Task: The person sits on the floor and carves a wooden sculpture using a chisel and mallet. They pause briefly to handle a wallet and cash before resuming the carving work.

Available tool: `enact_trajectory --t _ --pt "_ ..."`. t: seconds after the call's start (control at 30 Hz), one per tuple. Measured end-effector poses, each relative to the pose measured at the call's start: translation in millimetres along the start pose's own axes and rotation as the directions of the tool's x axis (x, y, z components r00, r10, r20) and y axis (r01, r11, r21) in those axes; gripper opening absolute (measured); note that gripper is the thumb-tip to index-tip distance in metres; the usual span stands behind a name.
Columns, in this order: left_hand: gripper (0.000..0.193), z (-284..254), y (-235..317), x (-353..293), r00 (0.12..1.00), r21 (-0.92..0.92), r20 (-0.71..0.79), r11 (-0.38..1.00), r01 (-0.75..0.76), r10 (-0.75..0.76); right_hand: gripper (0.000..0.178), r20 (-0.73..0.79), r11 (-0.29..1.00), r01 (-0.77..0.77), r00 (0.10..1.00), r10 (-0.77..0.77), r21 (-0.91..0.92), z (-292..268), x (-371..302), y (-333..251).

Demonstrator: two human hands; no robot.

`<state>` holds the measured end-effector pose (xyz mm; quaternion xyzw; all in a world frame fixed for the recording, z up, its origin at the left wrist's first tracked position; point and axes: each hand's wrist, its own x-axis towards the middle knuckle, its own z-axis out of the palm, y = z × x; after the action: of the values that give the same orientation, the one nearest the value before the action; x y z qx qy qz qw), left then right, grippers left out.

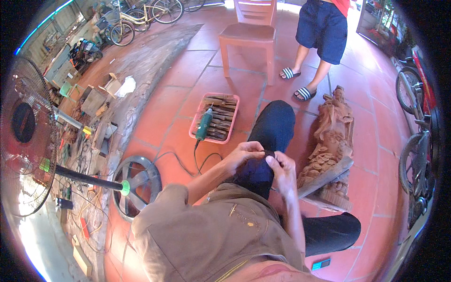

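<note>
Above my raised knee, both hands meet at a small dark piece (269, 153), too small for me to tell its kind. My left hand (248, 153) pinches it from the left with bent fingers. From the other side my right hand (283, 168) grips it, thumb on top. A carved wooden statue (332, 129) lies on the floor to my right, with a grey wooden bar (326, 176) across its lower part. Ahead to the left, a pink tray (191, 130) holds several chisels (223, 117), and a green corded rotary tool (204, 124) rests on them.
A pedestal fan (23, 122) stands at the left, its round base (136, 165) near my side. Ahead are a plastic chair (247, 33) and a standing person (321, 28) in striped sandals. Bicycles (141, 19) stand far left, motorbikes (418, 103) right. A phone (321, 264) lies on the floor.
</note>
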<state>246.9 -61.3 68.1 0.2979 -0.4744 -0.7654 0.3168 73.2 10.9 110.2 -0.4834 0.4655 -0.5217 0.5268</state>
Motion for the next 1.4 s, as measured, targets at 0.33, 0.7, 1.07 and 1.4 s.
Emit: enact_trajectory --t 0.33,0.7,1.07,1.4 --pt "0.016 26 -34 5 0.969 -0.039 0.153 0.978 0.204 -0.196 0.010 0.038 0.801 0.139 0.989 -0.144 -0.583 -67 -6 9" --pt "0.029 48 -61 7 0.999 0.640 0.012 0.768 -0.036 0.037 0.018 -0.116 0.976 -0.100 0.990 0.079 -0.194 -61 -34 58" --pt "0.031 32 -71 -8 0.997 0.608 0.074 0.793 -0.042 -0.003 0.025 -0.042 0.920 -0.203 0.979 0.201 -0.335 -61 -38 80" --pt "0.032 47 -44 -10 0.998 0.902 0.018 0.430 -0.041 0.057 0.012 -0.145 0.960 -0.133 0.984 0.099 -0.245 -55 -33 100"
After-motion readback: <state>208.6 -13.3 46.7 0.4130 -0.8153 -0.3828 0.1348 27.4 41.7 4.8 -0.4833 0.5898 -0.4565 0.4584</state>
